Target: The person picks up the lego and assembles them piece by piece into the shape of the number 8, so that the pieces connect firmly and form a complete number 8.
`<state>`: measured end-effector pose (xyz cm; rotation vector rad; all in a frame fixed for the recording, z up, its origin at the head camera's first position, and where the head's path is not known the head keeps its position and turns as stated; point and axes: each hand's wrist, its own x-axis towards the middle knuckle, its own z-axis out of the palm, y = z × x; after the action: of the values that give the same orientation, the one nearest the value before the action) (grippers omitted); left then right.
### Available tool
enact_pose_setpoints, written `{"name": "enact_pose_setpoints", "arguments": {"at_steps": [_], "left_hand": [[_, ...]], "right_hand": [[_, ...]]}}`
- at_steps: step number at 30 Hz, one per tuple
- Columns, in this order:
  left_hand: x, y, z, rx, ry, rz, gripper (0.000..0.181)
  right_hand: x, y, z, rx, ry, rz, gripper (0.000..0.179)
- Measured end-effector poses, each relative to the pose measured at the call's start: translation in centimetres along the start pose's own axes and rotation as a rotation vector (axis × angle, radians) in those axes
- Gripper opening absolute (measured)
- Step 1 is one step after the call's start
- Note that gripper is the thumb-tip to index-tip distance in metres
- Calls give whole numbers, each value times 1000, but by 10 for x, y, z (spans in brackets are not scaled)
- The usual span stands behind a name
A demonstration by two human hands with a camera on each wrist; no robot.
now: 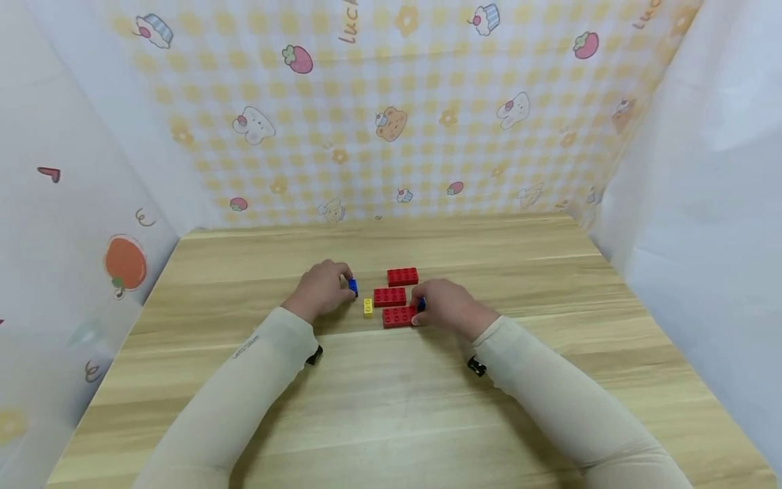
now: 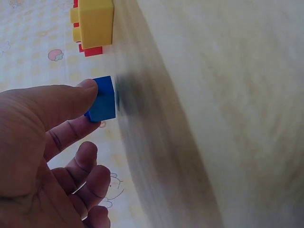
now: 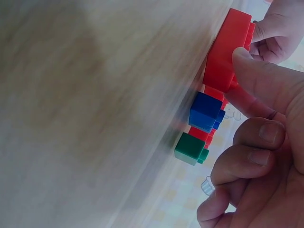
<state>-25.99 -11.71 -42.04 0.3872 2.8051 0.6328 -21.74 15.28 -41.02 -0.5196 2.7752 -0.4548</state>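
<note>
Between thumb and forefinger my left hand pinches a small blue brick, close by the tabletop; the other fingers are loosely bent. My right hand grips the right end of the nearest red brick with thumb and forefinger. In the right wrist view a second blue brick and a green brick stand beyond that red one. The head view shows this blue brick mostly covered by the right hand, and the green one hidden. A yellow brick stands between the two hands.
Two more red bricks, a middle one and a far one, lie behind the nearest one in a staggered column. The wooden table meets a checked cloth backdrop, with white cloth on both sides.
</note>
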Motion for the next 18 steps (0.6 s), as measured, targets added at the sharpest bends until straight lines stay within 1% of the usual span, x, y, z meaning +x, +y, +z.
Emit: {"name": "enact_pose_setpoints", "arguments": {"at_steps": [5, 10, 15, 18], "left_hand": [[-6, -2, -1, -33, 12, -7, 29], [-10, -1, -4, -55, 18, -8, 31], [-12, 2, -8, -55, 32, 9, 35], [-14, 6, -11, -71, 50, 26, 36]], "right_hand": [[-1, -2, 2, 2, -7, 13, 18], [-1, -2, 5, -2, -4, 16, 18], [-1, -2, 5, 1, -1, 16, 18], [-3, -3, 3, -1, 6, 16, 17]]}}
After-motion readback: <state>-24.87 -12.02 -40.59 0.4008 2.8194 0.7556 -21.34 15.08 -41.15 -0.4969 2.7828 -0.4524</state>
